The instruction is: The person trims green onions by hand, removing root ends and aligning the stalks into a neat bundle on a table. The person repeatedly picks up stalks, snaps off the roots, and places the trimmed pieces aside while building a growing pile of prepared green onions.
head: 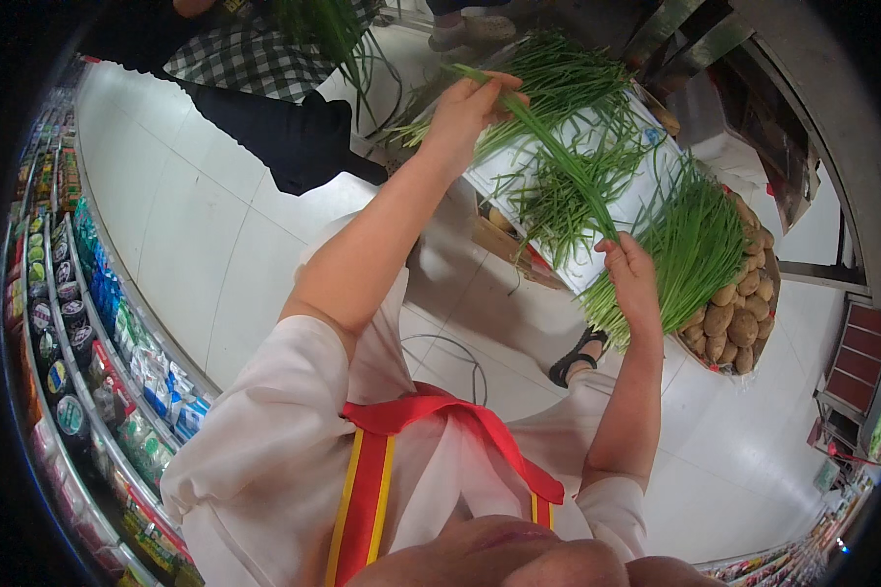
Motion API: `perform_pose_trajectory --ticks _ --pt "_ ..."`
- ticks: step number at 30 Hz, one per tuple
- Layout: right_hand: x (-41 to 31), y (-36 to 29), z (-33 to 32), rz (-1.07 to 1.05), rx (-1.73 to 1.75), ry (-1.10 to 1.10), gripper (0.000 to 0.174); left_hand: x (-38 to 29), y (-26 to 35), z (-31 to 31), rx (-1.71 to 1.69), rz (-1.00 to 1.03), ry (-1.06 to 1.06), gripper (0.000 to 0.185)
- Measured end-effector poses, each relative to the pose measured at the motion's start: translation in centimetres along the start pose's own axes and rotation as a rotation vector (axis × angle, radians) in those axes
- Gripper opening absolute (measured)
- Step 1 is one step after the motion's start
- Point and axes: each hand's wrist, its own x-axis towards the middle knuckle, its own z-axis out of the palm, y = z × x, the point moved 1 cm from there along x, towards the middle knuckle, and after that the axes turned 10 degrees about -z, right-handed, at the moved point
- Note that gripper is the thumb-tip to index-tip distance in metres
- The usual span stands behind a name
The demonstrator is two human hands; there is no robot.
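Note:
A thin bunch of long green chives (558,152) stretches between my two hands above a white board (635,187). My left hand (471,110) grips its upper end, over a pile of chives (565,70) at the far side. Around its lower end, my right hand (629,271) is closed, beside a thick heap of chives (694,242) with pale stems towards me. Loose, short pieces of chive (558,213) lie scattered on the middle of the board.
Potatoes (741,326) fill a container right of the board. At upper left, a person in dark clothes and a checked apron (257,62) is beside more long green leaves (323,29). Shelves of packaged goods (95,330) curve along the left. A cable (477,363) lies on the tiled floor.

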Motion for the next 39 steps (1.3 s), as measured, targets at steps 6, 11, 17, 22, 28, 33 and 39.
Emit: perform_pose_trajectory --ticks 6,11,17,22,28,33,39 --pt "0.0 -0.7 -0.5 0.006 0.004 0.019 0.019 -0.6 0.8 -0.2 0.102 -0.012 0.121 0.026" --pt "0.0 -0.4 -1.1 0.035 0.012 0.021 0.019 -0.4 1.0 -1.3 0.017 -0.006 0.105 0.026" --pt "-0.1 -0.2 -1.2 0.009 -0.041 0.041 0.021 -0.8 1.6 -2.2 0.017 -0.099 0.094 0.029" --pt "-0.6 -1.1 -2.9 -0.047 -0.314 0.103 0.021 -0.6 1.9 -3.0 0.180 -0.222 0.103 0.030" --pt "-1.6 -2.1 -5.5 -0.233 -0.455 0.176 0.022 -1.2 2.8 -4.6 0.521 -0.356 -0.095 0.038" --pt "-3.2 -1.0 -10.2 0.067 -0.187 0.397 0.023 -0.2 2.3 -5.3 -0.072 -0.474 -0.204 0.036" --pt "-3.6 -1.4 -12.0 0.105 0.289 0.753 0.018 0.6 -3.2 1.3 0.680 -0.306 -0.172 0.031"
